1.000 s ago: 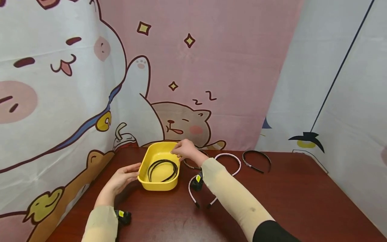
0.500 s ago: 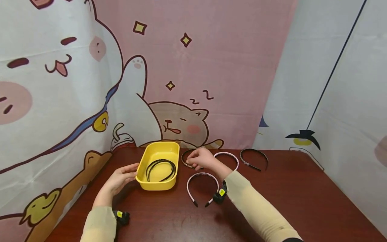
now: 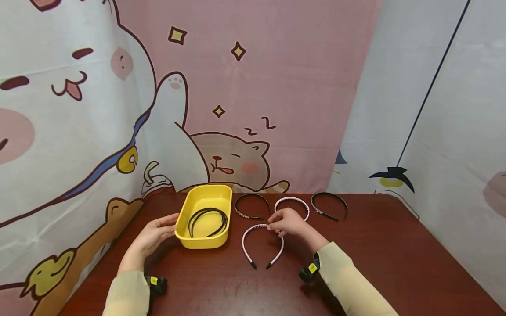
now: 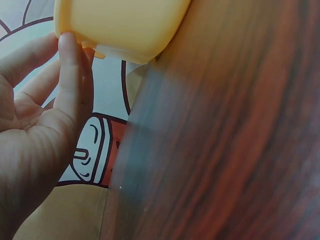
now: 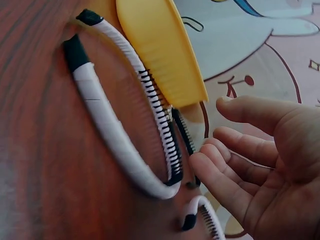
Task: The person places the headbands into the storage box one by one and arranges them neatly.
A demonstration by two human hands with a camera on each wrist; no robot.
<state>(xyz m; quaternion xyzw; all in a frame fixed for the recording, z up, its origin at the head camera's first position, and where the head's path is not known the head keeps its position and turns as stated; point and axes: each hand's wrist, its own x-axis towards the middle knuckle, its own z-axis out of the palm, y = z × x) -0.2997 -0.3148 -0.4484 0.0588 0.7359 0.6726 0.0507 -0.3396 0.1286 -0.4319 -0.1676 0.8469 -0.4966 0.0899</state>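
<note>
In the head view, my left hand (image 3: 152, 237) touches the left rim of a yellow plastic basin (image 3: 203, 244) with its fingertips. Black headbands (image 3: 225, 221) lie inside the basin. My right hand (image 3: 290, 223) hovers at the upper right of a pale pink-white toothed headband (image 3: 249, 256), whose black tips point toward me. In the right wrist view, that hand (image 5: 255, 160) has its thumb and fingers apart with nothing between them, beside the curved top of the pale headband (image 5: 107, 120). A second pale headband (image 3: 291, 198) lies behind the right hand, partly hidden by it.
A dark headband with a decorated side (image 3: 243, 216) lies right of the basin. Farther right is another black headband (image 3: 329, 193) near the back edge. Everything rests on a reddish-brown wooden table (image 3: 375, 263), with a cartoon-printed cloth (image 3: 308, 109) behind it.
My right hand has moved from the basin's right rim, rightward and toward me, to the near pale headband. The left hand stays at the basin, and the view has shifted slightly right.
</note>
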